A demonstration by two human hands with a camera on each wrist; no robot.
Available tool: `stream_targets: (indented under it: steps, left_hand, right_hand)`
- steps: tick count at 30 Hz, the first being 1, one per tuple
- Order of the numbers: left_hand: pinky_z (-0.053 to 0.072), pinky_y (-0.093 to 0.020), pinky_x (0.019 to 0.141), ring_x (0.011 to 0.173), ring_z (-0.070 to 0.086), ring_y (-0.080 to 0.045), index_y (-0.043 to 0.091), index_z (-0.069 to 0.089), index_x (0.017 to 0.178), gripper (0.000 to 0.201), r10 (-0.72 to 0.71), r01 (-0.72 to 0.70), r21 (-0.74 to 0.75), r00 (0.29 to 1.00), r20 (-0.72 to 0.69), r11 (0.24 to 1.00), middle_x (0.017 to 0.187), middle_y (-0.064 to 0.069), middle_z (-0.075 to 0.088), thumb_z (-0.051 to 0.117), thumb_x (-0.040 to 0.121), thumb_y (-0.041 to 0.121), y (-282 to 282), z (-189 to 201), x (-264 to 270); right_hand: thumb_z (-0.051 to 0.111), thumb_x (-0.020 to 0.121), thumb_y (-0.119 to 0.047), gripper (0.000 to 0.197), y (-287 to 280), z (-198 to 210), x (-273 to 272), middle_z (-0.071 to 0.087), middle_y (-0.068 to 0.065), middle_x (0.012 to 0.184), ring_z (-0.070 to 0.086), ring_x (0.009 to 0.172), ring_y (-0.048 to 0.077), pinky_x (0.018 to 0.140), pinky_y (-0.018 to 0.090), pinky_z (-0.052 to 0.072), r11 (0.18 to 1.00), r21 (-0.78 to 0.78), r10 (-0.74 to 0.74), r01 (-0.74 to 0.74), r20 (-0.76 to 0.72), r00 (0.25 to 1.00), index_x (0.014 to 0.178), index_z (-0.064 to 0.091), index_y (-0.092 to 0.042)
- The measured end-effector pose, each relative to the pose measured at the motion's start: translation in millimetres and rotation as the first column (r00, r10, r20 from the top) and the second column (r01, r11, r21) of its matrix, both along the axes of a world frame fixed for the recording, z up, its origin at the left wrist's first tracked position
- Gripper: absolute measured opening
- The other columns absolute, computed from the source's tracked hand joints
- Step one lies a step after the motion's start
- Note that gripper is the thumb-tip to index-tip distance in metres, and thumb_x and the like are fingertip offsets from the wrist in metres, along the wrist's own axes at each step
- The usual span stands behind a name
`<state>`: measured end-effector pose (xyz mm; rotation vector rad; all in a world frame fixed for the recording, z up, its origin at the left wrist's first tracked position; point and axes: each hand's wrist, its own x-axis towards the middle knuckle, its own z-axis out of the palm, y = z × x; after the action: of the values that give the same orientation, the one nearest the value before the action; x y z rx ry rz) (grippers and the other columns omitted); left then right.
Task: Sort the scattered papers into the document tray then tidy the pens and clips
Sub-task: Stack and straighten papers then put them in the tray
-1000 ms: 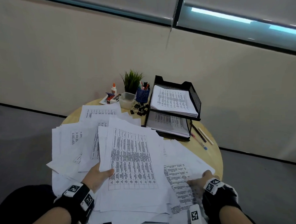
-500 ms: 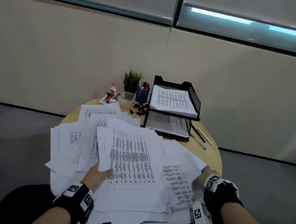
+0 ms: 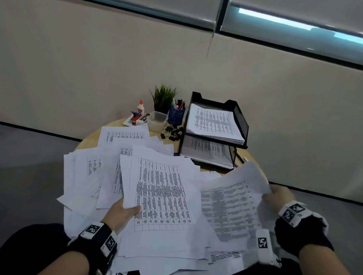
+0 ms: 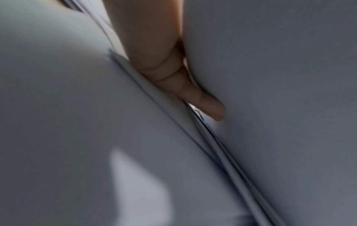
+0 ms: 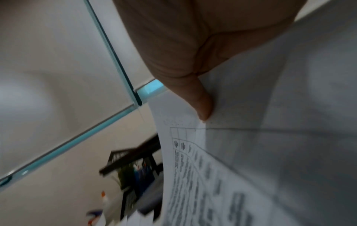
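While the head view shows most of the scattered papers [image 3: 115,171] lying loose on the round counter [image 3: 257,164], the left hand [image 3: 121,213] grips a sheaf of sheets [image 3: 163,191] by its near left corner, thumb on top; the right hand [image 3: 278,197] pinches a lifted sheet [image 3: 231,205] by its right edge, raised and blurred; the document tray [image 3: 240,119] stands well beyond both hands, both tiers already holding paper; the binder clips [image 3: 172,131] and pen cup [image 3: 176,115] sit further out still, left of the tray, and a few loose pens [image 3: 241,159] lie just past the lifted sheet; a one-edge hold looks likely to let the page sag and snag on the tray's front lip, or brush those pens off the counter.

From the left wrist view, one finger [image 4: 204,100] lies wedged between the paper layers [image 4: 77,107], curled under the bundle; the rest of the grip is hidden; a hold this shallow could let the lower sheets slide out and fan over the counter's near edge.

From the right wrist view, the right hand's thumb [image 5: 201,99] presses the printed page [image 5: 251,152] near its margin, and the page bows away from it; the fingers behind are hidden; a quick swing toward the tray [image 5: 133,157] could crease it or pull it free.
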<state>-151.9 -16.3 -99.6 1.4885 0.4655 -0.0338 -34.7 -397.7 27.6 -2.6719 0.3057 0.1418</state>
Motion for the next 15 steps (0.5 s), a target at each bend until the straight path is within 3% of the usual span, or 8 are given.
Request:
stream_targets:
  steps: [4,6,9,12,13,15]
  left_hand:
    - [0.038,-0.033,0.097,0.104,0.053,-0.02,0.001,0.046,0.133,0.046,0.004,-0.005,0.044,1.0,0.011,0.999,0.126,-0.014,0.058,0.059,0.088,0.002,-3.3,3.9,-2.0]
    - [0.039,-0.032,0.095,0.103,0.054,-0.021,-0.001,0.047,0.131,0.045,0.008,-0.008,0.046,1.0,0.006,0.999,0.125,-0.016,0.058,0.059,0.088,0.0,-4.2,6.0,-3.0]
    - [0.038,-0.032,0.096,0.104,0.054,-0.021,-0.001,0.046,0.132,0.046,0.002,-0.002,0.045,1.0,0.0,0.999,0.128,-0.016,0.057,0.059,0.088,0.0,-3.9,6.9,-4.1]
    - [0.036,-0.032,0.098,0.106,0.052,-0.019,0.001,0.045,0.134,0.048,-0.004,0.004,0.043,1.0,0.001,0.999,0.131,-0.014,0.055,0.059,0.089,0.002,-4.2,8.0,-5.9]
    - [0.036,-0.032,0.098,0.106,0.051,-0.019,0.0,0.044,0.135,0.049,-0.004,0.004,0.034,1.0,0.001,0.999,0.131,-0.015,0.055,0.059,0.089,0.001,-4.6,9.0,-6.4]
    - [0.036,-0.031,0.097,0.105,0.05,-0.019,-0.001,0.042,0.136,0.05,-0.004,0.004,0.023,1.0,-0.001,1.0,0.132,-0.016,0.054,0.057,0.089,-0.001,-6.0,11.2,-7.7]
  right_hand:
    - [0.055,0.087,0.001,0.033,-17.7,43.1,-7.1,0.065,0.023,0.109,0.061,0.101,0.034,0.087,0.043,0.047,0.97,0.197,-0.172,0.141,0.149,0.974,0.119,0.06,0.007]
    - [0.052,0.088,0.007,0.033,-20.9,61.5,-18.5,0.06,0.017,0.101,0.055,0.095,0.024,0.074,0.038,0.043,0.93,0.323,-0.252,0.177,0.208,0.945,0.12,0.055,0.014]
    - [0.048,0.089,0.011,0.031,-19.9,82.2,-37.4,0.054,0.015,0.093,0.045,0.083,0.02,0.055,0.019,0.041,0.859,0.485,-0.342,0.166,0.3,0.89,0.119,0.054,0.016]
    - [0.048,0.089,0.012,0.032,-17.9,83.9,-42.8,0.061,0.032,0.106,0.043,0.082,0.021,0.035,0.009,0.033,0.807,0.574,-0.364,0.14,0.297,0.883,0.12,0.053,0.016]
    - [0.049,0.089,0.012,0.032,-18.2,82.6,-42.7,0.058,0.037,0.115,0.042,0.085,0.021,0.035,0.008,0.033,0.776,0.612,-0.381,0.151,0.265,0.886,0.12,0.053,0.017]
    - [0.052,0.089,0.007,0.031,-22.4,76.0,-40.9,0.057,0.035,0.117,0.041,0.088,0.02,0.053,0.021,0.041,0.744,0.638,-0.43,0.2,0.228,0.874,0.119,0.054,0.016]
